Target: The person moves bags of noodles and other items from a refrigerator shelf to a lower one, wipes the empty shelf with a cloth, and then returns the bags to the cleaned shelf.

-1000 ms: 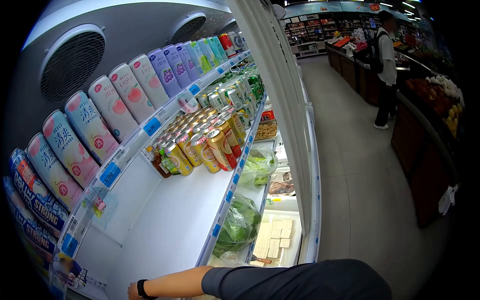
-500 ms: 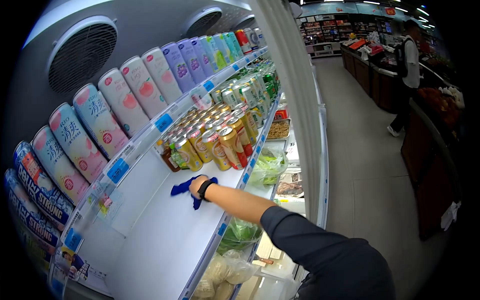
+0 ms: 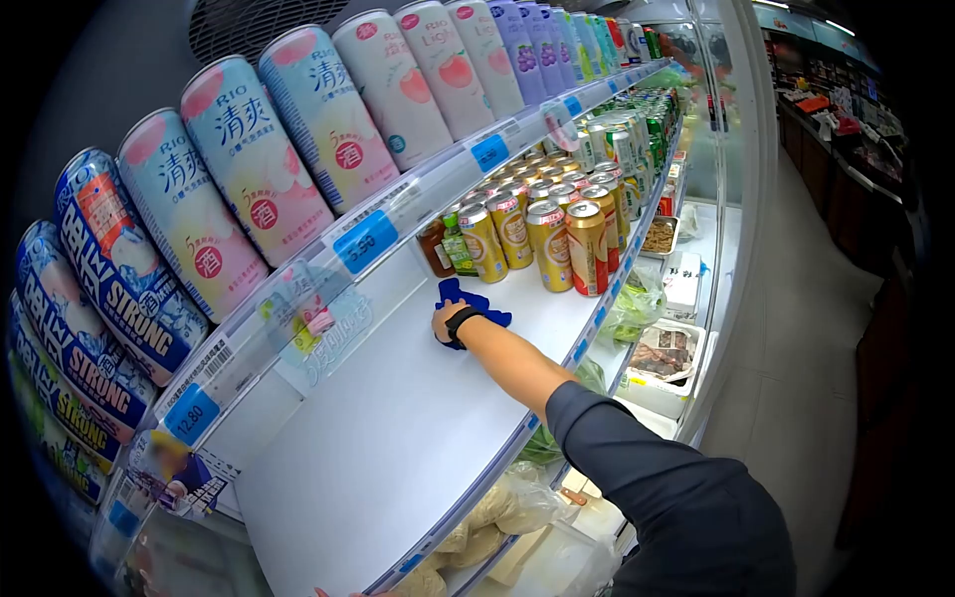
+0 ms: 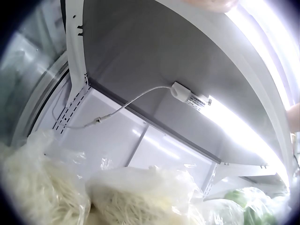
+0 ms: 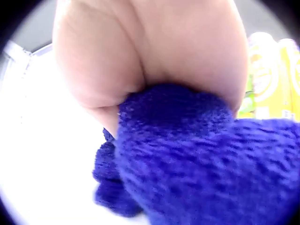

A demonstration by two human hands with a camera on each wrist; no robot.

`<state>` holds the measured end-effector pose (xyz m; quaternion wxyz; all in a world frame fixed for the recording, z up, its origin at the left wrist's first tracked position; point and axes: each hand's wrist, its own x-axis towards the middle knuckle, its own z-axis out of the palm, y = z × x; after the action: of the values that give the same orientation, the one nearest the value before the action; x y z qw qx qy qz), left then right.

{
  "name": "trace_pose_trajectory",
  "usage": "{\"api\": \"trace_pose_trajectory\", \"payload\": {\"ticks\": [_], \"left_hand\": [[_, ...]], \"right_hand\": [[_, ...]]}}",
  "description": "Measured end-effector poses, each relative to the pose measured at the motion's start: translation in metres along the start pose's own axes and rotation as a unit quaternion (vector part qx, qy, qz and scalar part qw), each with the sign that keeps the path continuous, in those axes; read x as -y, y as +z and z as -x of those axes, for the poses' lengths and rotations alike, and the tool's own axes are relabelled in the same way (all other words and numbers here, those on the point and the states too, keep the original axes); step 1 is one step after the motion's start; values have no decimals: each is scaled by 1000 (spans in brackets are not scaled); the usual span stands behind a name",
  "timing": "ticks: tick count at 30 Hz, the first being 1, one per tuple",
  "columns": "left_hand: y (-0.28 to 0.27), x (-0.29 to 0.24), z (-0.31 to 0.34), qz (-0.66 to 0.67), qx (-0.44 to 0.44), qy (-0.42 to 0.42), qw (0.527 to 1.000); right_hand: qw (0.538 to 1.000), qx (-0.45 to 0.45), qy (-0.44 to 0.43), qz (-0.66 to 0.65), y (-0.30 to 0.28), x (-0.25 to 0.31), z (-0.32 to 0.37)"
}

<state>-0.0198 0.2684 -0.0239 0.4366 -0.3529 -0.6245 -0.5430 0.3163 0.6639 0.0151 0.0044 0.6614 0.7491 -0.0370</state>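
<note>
My right hand (image 3: 447, 320) holds a fuzzy blue cloth (image 3: 473, 298) down on the white shelf (image 3: 378, 448), a little in front of the gold cans (image 3: 481, 244). Seen from the right wrist, the bunched cloth (image 5: 201, 164) comes out from under the palm (image 5: 150, 51), and the fingers curl out of sight around it. Of my left hand, only a strip of skin (image 4: 213, 3) shows at the top of the left wrist view, by the front edge of a shelf's underside (image 4: 140, 42); whether its fingers grip that edge I cannot tell.
Tall drink cans (image 3: 254, 144) line the upper shelf, whose price rail (image 3: 363, 242) overhangs the back of the white shelf. Bagged noodles (image 4: 136, 199) and bagged greens (image 3: 637, 303) lie lower down. A lit tube (image 4: 243, 136) runs beneath the shelf. A glass side panel (image 3: 708, 129) stands right.
My right hand first came up from the shelf's near end to the gold cans with the blue cloth, then stayed close by them. The head view has turned left and moved nearer the shelves.
</note>
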Motion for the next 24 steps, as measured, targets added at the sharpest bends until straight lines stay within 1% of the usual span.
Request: {"api": "trace_pose_trajectory", "payload": {"ticks": [1,3,4,5,6,7,8,9,10,11,12,13,14,15,17,19,21,22,23,24], "left_hand": [[1,0,0,-6,0,-1,1000],[1,-2,-1,0,-4,-2,1000],[4,0,1,-6,-5,-2,1000],[5,2,3,-11,-4,-2,1000],[6,5,4,-9,-9,0,1000],[6,6,3,-4,-14,2,1000],[3,6,1,-4,-7,14,1000],[1,4,-1,-3,-4,18,1000],[1,-1,-2,-1,-11,12,1000],[1,-5,-1,2,-18,6,1000],[0,-7,-1,10,-13,9,1000],[0,-9,-1,9,-37,15,999],[1,-11,0,7,-61,21,998],[0,-11,0,13,-58,24,998],[-1,-11,2,-4,-57,-4,998],[-1,-9,3,15,-64,-10,998],[0,0,5,7,-59,15,998],[-4,-7,-1,24,-47,5,999],[-7,-9,-2,25,-48,1,999],[-8,-8,-3,24,-36,1,999]], "right_hand": [[998,-41,-20,37,37,12,-43],[986,104,-128,6,-53,96,46],[977,113,-176,-33,-62,130,62],[966,104,-238,5,-29,175,31],[958,119,-261,-4,-23,216,47],[941,127,-315,1,-29,253,78],[918,80,-388,24,-7,300,80],[903,75,-423,14,3,337,103],[904,108,-395,-122,39,391,104],[915,-76,-377,120,67,436,124],[854,195,-479,-61,-33,370,203],[811,198,-536,-126,-34,377,210],[763,176,-584,-216,-36,374,217],[747,157,-586,-273,-45,375,223],[723,178,-551,-378,-51,366,210],[720,92,-499,-473,-53,351,185],[660,89,-455,-591,-74,303,175],[645,79,-427,-629,-89,271,176],[678,-3,-366,-637,-99,243,171],[666,-4,-367,-650,-115,204,177]]}}
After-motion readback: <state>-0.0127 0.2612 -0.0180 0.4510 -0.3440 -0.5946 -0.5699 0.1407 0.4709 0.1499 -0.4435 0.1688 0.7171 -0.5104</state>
